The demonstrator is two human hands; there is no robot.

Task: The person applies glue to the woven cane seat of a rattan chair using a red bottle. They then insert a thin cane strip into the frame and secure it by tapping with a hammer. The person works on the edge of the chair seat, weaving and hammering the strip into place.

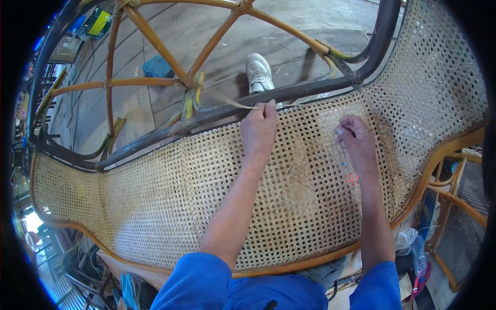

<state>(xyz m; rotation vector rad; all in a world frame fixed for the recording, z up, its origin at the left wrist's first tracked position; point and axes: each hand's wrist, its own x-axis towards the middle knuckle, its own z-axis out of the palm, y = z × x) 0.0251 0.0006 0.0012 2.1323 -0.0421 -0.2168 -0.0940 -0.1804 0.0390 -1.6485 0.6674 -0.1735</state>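
Observation:
A wide panel of woven cane webbing [217, 206] stretches across a curved rattan furniture frame in front of me. Its far edge runs along a dark pole [310, 92]. My left hand [258, 132] is pinched at that edge, closed on a thin pale cane strip [227, 101] that sticks out to the left, blurred at its tip. My right hand [357, 139] is over the webbing to the right, fingers curled together in a pinch. Whatever lies between those fingertips, if anything, is too small to make out.
Brown rattan struts [155, 41] cross beyond the dark pole. A white shoe [258, 72] and a blue bundle [157, 67] are on the plank floor. More rattan furniture [457, 206] stands at the right, near a clear plastic bottle [419, 253].

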